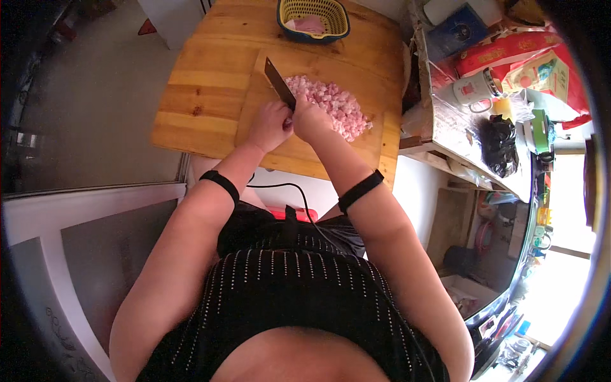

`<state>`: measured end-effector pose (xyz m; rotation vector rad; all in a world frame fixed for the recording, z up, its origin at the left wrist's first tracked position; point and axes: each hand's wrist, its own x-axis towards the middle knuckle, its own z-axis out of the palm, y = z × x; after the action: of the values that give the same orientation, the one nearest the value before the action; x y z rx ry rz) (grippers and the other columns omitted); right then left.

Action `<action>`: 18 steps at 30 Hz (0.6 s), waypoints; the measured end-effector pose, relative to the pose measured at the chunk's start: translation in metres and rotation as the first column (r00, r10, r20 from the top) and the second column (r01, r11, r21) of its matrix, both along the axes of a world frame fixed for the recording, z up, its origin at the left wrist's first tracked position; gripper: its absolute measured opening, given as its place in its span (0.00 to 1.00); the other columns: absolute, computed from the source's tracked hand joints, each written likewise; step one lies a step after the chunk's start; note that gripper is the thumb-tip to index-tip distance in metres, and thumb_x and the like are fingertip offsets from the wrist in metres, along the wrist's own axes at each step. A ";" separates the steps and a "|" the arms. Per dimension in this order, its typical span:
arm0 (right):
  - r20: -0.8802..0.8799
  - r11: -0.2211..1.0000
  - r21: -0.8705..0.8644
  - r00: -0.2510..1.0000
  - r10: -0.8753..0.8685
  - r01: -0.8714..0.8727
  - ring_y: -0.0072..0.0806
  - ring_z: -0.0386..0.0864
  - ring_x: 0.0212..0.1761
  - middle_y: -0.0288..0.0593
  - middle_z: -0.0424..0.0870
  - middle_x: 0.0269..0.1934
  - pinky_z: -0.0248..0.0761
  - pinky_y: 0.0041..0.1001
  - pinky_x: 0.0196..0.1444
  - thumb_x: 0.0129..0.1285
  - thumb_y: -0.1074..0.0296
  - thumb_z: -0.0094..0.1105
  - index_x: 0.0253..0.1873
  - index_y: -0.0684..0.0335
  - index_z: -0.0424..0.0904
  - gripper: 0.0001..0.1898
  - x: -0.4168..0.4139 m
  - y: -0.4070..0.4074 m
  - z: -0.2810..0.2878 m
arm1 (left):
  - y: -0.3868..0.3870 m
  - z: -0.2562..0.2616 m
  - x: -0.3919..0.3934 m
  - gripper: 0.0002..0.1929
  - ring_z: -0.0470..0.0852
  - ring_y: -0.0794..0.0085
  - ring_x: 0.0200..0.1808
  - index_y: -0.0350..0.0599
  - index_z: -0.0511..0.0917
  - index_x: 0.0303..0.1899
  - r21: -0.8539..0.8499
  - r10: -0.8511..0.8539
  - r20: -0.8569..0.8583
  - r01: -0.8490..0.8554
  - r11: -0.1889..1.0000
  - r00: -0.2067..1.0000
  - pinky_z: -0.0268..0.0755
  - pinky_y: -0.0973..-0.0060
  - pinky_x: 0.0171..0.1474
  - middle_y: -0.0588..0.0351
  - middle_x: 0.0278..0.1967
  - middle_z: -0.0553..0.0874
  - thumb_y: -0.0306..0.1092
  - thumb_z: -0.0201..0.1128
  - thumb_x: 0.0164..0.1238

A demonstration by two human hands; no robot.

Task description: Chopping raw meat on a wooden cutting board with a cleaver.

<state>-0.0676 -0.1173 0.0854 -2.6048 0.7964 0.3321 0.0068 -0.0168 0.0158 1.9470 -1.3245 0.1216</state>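
My right hand [311,118] grips a cleaver [279,82], whose dark blade points away and to the left over a wooden cutting board [253,102]. Close against the blade, my left hand [271,125] is curled over a small piece of meat [287,124], mostly hidden by the fingers. A heap of diced pink meat [340,106] spreads on the board to the right of the cleaver, partly behind my right hand.
The board lies on a wooden table [186,95]. At its far edge stands a yellow plastic basket [329,16] nested in a dark basin [312,40], with something pink inside. On the right, a cluttered counter [451,126] bears a mug [470,90] and a black plastic bag [499,145]. A cable [303,191] hangs before me.
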 end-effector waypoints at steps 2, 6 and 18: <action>0.004 1.000 0.007 1.000 -0.021 0.021 0.56 0.78 0.46 0.62 0.80 0.43 0.71 0.47 0.49 0.62 0.66 0.49 0.52 0.65 0.65 0.15 -0.001 0.001 0.002 | -0.001 -0.007 0.002 0.06 0.75 0.53 0.38 0.43 0.75 0.24 0.049 -0.015 -0.042 0.017 0.999 0.999 0.68 0.60 0.42 0.51 0.32 0.78 0.29 0.64 0.43; 0.020 1.000 -0.020 1.000 0.001 0.000 0.53 0.80 0.45 0.62 0.80 0.42 0.73 0.46 0.47 0.61 0.68 0.49 0.54 0.66 0.62 0.18 -0.046 -0.008 -0.020 | 0.002 -0.004 0.000 0.08 0.75 0.53 0.39 0.44 0.76 0.28 -0.102 -0.028 0.036 0.031 0.994 0.999 0.68 0.60 0.41 0.51 0.34 0.78 0.31 0.66 0.45; 0.053 0.997 -0.034 0.997 0.064 -0.062 0.58 0.80 0.38 0.65 0.80 0.33 0.74 0.48 0.41 0.62 0.65 0.49 0.53 0.66 0.59 0.18 -0.100 -0.006 0.025 | 0.010 0.004 0.005 0.07 0.78 0.56 0.34 0.45 0.76 0.25 -0.111 0.068 0.048 -0.063 0.992 0.997 0.71 0.61 0.37 0.54 0.30 0.79 0.33 0.67 0.46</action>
<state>-0.1677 -0.1228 0.1100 -2.6616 0.7081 0.2681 0.0114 -0.0064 0.0193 1.9064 -1.2605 0.2721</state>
